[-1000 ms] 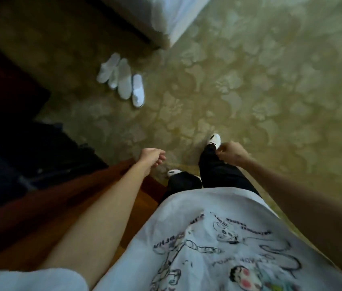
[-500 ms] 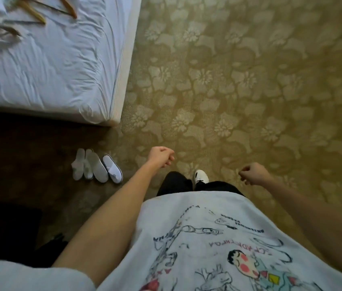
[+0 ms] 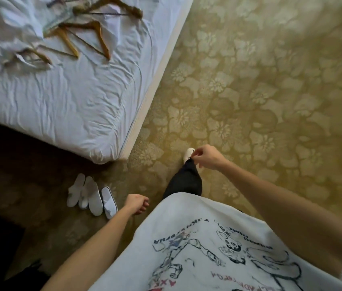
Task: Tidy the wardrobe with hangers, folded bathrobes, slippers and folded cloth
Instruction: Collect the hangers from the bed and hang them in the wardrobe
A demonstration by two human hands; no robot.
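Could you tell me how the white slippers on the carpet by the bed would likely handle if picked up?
The slippers look thin and flat, so probably light and floppy, bending when pinched. They lie overlapped in a loose cluster on the carpet, so grabbing one may drag a neighbour. Being flat, they should not roll.

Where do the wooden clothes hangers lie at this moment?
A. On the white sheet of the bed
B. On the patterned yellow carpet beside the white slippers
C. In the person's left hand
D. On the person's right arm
A: the wooden clothes hangers lie spread on the wrinkled white sheet of the bed, far from both hands.
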